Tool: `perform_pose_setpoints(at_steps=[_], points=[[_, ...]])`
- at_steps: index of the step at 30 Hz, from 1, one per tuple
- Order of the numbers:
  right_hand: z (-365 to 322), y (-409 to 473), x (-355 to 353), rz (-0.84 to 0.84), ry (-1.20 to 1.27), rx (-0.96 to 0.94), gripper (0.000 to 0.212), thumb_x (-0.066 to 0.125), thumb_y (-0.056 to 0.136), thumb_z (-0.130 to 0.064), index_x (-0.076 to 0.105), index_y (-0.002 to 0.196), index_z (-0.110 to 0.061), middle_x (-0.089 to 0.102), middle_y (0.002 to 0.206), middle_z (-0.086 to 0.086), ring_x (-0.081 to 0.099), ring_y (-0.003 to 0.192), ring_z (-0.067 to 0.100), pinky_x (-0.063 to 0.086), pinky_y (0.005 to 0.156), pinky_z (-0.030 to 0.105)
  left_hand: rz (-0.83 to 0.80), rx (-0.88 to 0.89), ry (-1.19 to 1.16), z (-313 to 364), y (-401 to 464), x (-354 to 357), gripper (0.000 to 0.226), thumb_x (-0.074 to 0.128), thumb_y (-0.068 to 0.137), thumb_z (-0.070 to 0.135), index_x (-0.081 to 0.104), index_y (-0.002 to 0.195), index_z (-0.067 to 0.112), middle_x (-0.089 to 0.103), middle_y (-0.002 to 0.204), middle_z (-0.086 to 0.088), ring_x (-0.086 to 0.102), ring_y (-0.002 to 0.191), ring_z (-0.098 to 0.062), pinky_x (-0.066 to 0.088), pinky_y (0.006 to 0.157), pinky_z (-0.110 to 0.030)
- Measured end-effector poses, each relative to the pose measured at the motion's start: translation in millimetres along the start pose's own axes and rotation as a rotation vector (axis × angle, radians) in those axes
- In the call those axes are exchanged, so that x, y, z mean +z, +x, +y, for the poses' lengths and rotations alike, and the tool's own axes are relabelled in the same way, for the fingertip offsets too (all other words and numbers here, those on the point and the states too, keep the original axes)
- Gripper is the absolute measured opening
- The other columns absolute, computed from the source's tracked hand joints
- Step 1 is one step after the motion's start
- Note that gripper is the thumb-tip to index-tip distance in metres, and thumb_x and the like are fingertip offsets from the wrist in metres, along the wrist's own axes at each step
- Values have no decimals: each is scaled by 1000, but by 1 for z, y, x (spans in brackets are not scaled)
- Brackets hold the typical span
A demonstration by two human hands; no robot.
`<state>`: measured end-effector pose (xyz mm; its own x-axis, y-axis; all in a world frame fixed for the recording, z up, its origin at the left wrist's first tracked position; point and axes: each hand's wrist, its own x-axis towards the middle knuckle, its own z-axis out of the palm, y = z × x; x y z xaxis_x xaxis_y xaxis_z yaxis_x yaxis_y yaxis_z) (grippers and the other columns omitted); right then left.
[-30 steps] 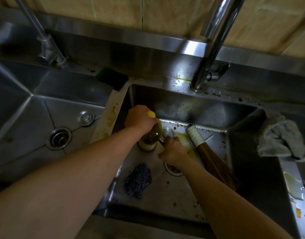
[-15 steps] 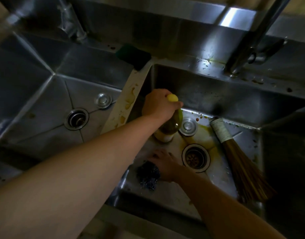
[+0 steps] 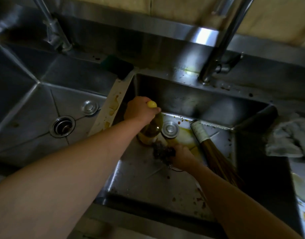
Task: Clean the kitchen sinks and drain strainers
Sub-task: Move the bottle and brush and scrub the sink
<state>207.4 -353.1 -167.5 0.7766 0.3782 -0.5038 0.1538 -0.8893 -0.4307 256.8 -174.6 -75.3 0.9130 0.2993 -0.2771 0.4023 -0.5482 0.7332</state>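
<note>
Now right hand (image 3: 180, 156) grips scourer (image 3: 163, 151), lifted beside bottle (image 3: 151, 131); left hand (image 3: 140, 110) still clasps bottle.

Dim kitchen interior. Beige tiled wall (image 3: 269, 18) above a stainless-steel backsplash (image 3: 131, 26) bearing one bright reflection; steel surface (image 3: 286, 87) spotted with stains; crumpled grey cloth (image 3: 289, 135) at right.

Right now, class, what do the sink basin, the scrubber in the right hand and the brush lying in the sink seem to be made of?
Sink basin: likely stainless steel, grey brushed sheen with bright reflections.
Scrubber: probably steel wool or coarse mesh, a dark tangled wad gripped by the right hand.
Brush: seemingly bamboo or straw, brown parallel strips bound by a pale wrap.
</note>
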Motion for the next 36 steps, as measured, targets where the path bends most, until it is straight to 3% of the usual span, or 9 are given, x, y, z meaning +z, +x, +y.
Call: perform_pose_setpoints(at_steps=[3, 7, 12, 14, 16, 19, 24, 29, 36], points=[[9, -13, -34, 115, 230, 115, 35, 63, 89, -21, 55, 122, -14, 62, 117, 9, 58, 109, 26, 47, 94, 35, -19, -21, 36, 4, -2, -2, 31, 73, 81, 36, 66, 107, 20, 66, 108, -5, 61, 99, -23, 52, 86, -37], [14, -23, -68, 243, 638, 176, 31, 64, 88, -5, 57, 117, -11, 65, 115, 13, 61, 108, 28, 48, 98, 44, -32, -40, 91, 7, -4, -4, 34, 71, 83, 36, 65, 112, 19, 64, 113, -7, 59, 105, -27, 44, 78, -31], [24, -19, -76, 265, 1019, 228, 31, 61, 88, 1, 60, 117, -11, 64, 119, 16, 64, 98, 24, 57, 79, 35, -30, -41, 118, 7, -3, -4, 35, 69, 84, 36, 64, 113, 18, 64, 114, -8, 58, 107, -29, 45, 80, -32], [30, -14, -52, 201, 630, 371, 29, 58, 90, -6, 61, 118, -8, 63, 120, 17, 61, 106, 31, 52, 89, 38, -26, -39, 90, 5, -2, -3, 35, 70, 84, 35, 64, 114, 18, 63, 115, -8, 58, 108, -29, 46, 83, -33], [36, -11, -23, 273, 332, 516, 28, 57, 91, -15, 62, 117, -5, 63, 117, 17, 59, 109, 32, 47, 90, 35, -30, -28, 69, 3, -1, -2, 34, 70, 83, 34, 64, 113, 19, 63, 115, -7, 58, 108, -29, 47, 87, -35], [31, -5, -13, 265, 249, 514, 26, 58, 92, -17, 60, 116, -9, 65, 115, 11, 61, 107, 26, 46, 84, 26, -30, -22, 54, 1, -1, -3, 33, 71, 83, 35, 64, 112, 21, 63, 114, -6, 58, 106, -27, 48, 85, -34], [19, 0, -32, 529, 485, 370, 24, 63, 89, -13, 60, 113, -11, 65, 105, 6, 61, 94, 20, 47, 79, 26, -47, -22, 60, 2, 0, -5, 34, 71, 83, 34, 64, 114, 21, 63, 115, -6, 58, 106, -26, 43, 78, -30], [13, -4, -26, 268, 97, 482, 31, 42, 98, -18, 55, 126, -12, 52, 130, 7, 51, 121, 23, 45, 90, 29, -44, -4, 106, 5, 0, -6, 32, 71, 82, 34, 66, 110, 18, 65, 114, -8, 58, 108, -28, 46, 84, -32], [15, -10, -12, 289, 56, 524, 22, 53, 94, -17, 54, 116, -13, 62, 114, 11, 62, 105, 28, 47, 76, 30, -91, -34, 70, 7, 3, -8, 36, 72, 81, 37, 62, 110, 17, 63, 111, -6, 59, 103, -27, 48, 83, -33]])
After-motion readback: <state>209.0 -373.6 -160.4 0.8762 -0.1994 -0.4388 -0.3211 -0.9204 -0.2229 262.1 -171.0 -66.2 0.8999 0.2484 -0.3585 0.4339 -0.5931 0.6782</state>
